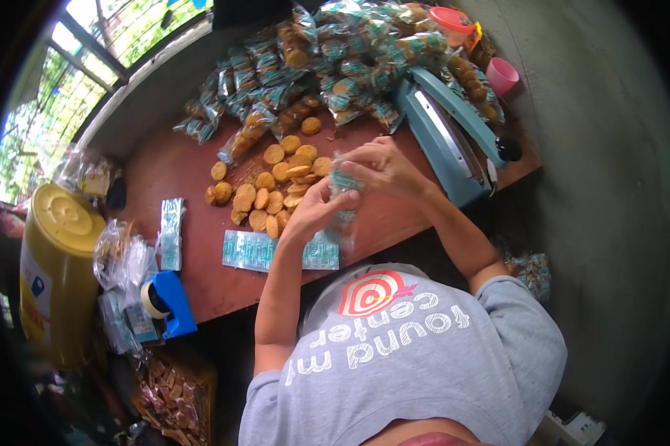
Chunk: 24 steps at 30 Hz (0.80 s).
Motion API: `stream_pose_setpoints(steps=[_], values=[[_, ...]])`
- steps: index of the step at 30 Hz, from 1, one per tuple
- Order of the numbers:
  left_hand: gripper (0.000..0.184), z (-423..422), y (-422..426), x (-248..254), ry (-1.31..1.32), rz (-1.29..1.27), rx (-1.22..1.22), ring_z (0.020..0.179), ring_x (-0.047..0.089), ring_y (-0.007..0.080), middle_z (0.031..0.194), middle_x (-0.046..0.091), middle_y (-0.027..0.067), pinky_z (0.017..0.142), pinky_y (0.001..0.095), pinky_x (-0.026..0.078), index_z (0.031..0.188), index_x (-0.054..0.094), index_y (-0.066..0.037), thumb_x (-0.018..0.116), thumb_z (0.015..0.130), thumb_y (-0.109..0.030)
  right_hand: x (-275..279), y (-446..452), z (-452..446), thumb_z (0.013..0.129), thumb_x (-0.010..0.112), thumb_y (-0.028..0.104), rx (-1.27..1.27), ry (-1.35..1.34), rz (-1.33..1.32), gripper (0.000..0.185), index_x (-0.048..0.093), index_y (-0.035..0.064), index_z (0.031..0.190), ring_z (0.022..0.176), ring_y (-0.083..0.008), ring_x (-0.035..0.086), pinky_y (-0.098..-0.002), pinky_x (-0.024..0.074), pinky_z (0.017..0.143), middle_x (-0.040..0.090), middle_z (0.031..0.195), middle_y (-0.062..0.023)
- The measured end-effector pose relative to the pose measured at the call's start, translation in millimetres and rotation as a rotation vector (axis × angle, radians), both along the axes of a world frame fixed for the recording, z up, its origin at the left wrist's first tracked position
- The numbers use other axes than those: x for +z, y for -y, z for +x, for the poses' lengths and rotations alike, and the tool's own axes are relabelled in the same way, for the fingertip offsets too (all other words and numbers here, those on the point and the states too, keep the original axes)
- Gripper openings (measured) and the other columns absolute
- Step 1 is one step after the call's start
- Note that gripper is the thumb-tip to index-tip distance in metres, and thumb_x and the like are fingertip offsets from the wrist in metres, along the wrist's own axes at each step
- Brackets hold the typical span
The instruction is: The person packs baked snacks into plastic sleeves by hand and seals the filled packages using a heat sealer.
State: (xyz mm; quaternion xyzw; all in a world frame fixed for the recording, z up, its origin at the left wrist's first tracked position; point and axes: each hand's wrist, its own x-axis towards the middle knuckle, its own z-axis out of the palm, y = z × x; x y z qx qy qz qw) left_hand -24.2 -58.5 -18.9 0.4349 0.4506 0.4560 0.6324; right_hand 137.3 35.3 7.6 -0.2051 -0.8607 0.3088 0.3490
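Observation:
My left hand (pixel 319 209) is wrapped round a clear plastic packet with teal print (pixel 344 181), held upright above the table's front part. At the packet's upper end, my right hand (pixel 379 165) pinches the plastic with bent fingers. The packet's lower end is blurred, and its contents are hard to make out. Loose round golden cookies (pixel 274 154) lie in a pile just left of my hands. Beneath my left forearm, flat printed wrappers (pixel 250 250) rest on the red table (pixel 209 286).
Filled cookie packets (pixel 350 56) are heaped at the back. A blue-grey sealer (pixel 443 141) with a black knob stands at the right, near a pink cup (pixel 501 76). At the left are a blue tape dispenser (pixel 177 303), more wrappers (pixel 171 234) and a yellow container (pixel 64 275).

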Motion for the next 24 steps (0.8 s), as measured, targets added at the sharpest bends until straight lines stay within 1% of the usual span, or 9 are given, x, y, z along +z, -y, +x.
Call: stream_pose_setpoints(steps=[2, 6, 8, 12, 15, 17, 20, 22, 24], values=[[0.04, 8.8, -12.2, 5.5, -0.01, 0.02, -0.074, 0.078, 0.054, 0.0064, 0.086, 0.059, -0.001, 0.068, 0.0222, 0.044, 0.105, 0.056, -0.005, 0.07, 0.077, -0.03, 30.1, 10.5, 30.6, 0.08, 0.063, 0.026, -0.059, 0.049, -0.026, 0.021, 0.068, 0.0129, 0.095, 0.074, -0.0131, 0.053, -0.0321, 0.0291, 0.083, 0.061, 0.073, 0.0001], [0.044, 33.9, -38.8, 19.2, -0.091, 0.109, -0.254, 0.08, 0.055, 0.0086, 0.089, 0.06, 0.0016, 0.07, 0.0248, 0.045, 0.106, 0.057, -0.004, 0.071, 0.074, -0.031, 80.8, 27.5, 92.8, 0.077, 0.066, 0.018, -0.535, -0.069, 0.354, 0.024, 0.066, 0.0127, 0.1, 0.068, -0.013, 0.049, -0.0305, 0.0326, 0.078, 0.054, 0.065, 0.0022], [0.046, 47.0, -57.5, 17.5, -0.198, 0.039, -0.32, 0.08, 0.056, 0.0107, 0.088, 0.06, 0.0032, 0.071, 0.0262, 0.045, 0.106, 0.058, -0.003, 0.069, 0.075, -0.035, 86.1, 19.5, 121.3, 0.078, 0.066, 0.021, -0.76, -0.06, 0.366, 0.028, 0.064, 0.0098, 0.103, 0.069, -0.014, 0.052, -0.0304, 0.0373, 0.075, 0.055, 0.067, -0.0004], [0.047, 79.8, -107.8, -4.1, -0.152, -0.022, -0.525, 0.079, 0.056, 0.0113, 0.085, 0.06, 0.0027, 0.071, 0.0274, 0.046, 0.102, 0.058, -0.001, 0.067, 0.076, -0.04, 63.8, -17.7, 136.9, 0.079, 0.066, 0.025, -0.856, -0.219, 0.14, 0.033, 0.061, 0.006, 0.105, 0.076, -0.0152, 0.056, -0.0294, 0.0413, 0.077, 0.06, 0.076, -0.0049], [0.045, 100.4, -135.2, 1.2, -0.107, -0.097, -0.583, 0.071, 0.057, 0.0116, 0.082, 0.06, 0.0034, 0.061, 0.0264, 0.048, 0.097, 0.06, -0.001, 0.066, 0.078, -0.041, 76.2, -28.1, 132.7, 0.082, 0.063, 0.027, -0.757, -0.346, -0.152, 0.035, 0.059, 0.0016, 0.107, 0.088, -0.0183, 0.059, -0.028, 0.0434, 0.082, 0.063, 0.092, -0.0127], [0.043, 110.0, -148.9, 16.8, -0.085, -0.218, -0.64, 0.063, 0.057, 0.0115, 0.081, 0.06, 0.0041, 0.05, 0.0253, 0.048, 0.095, 0.061, -0.001, 0.065, 0.079, -0.04, 75.4, -29.5, 133.4, 0.081, 0.064, 0.026, -0.794, -0.29, -0.123, 0.036, 0.059, 0.0017, 0.107, 0.089, -0.0185, 0.06, -0.0285, 0.0441, 0.08, 0.063, 0.092, -0.0129], [0.045, 116.6, -165.7, 26.6, -0.124, -0.284, -0.711, 0.064, 0.057, 0.0123, 0.083, 0.061, 0.0044, 0.049, 0.0262, 0.048, 0.098, 0.061, 0.0, 0.065, 0.079, -0.041, 61.3, -21.7, 138.1, 0.08, 0.064, 0.024, -0.842, -0.191, -0.035, 0.033, 0.06, 0.0019, 0.104, 0.089, -0.0211, 0.061, -0.0312, 0.0457, 0.078, 0.063, 0.094, -0.0142], [0.048, 119.5, -173.9, 18.3, -0.171, -0.309, -0.69, 0.067, 0.058, 0.0121, 0.086, 0.062, 0.0053, 0.051, 0.0266, 0.048, 0.1, 0.061, 0.001, 0.065, 0.078, -0.043, 48.0, -7.4, 137.4, 0.079, 0.061, 0.015, -0.926, -0.098, -0.005, 0.025, 0.06, 0.0029, 0.101, 0.088, -0.0248, 0.06, -0.0334, 0.0459, 0.078, 0.063, 0.093, -0.0131], [0.052, 118.1, -177.0, 16.5, -0.206, -0.288, -0.709, 0.073, 0.059, 0.0139, 0.092, 0.062, 0.0071, 0.056, 0.0277, 0.05, 0.103, 0.06, 0.0, 0.064, 0.078, -0.045, 9.8, -3.4, 147.8, 0.077, 0.058, 0.01, -0.932, -0.049, 0.074, 0.023, 0.061, 0.0034, 0.1, 0.089, -0.0264, 0.059, -0.0348, 0.0458, 0.078, 0.063, 0.094, -0.0124]])
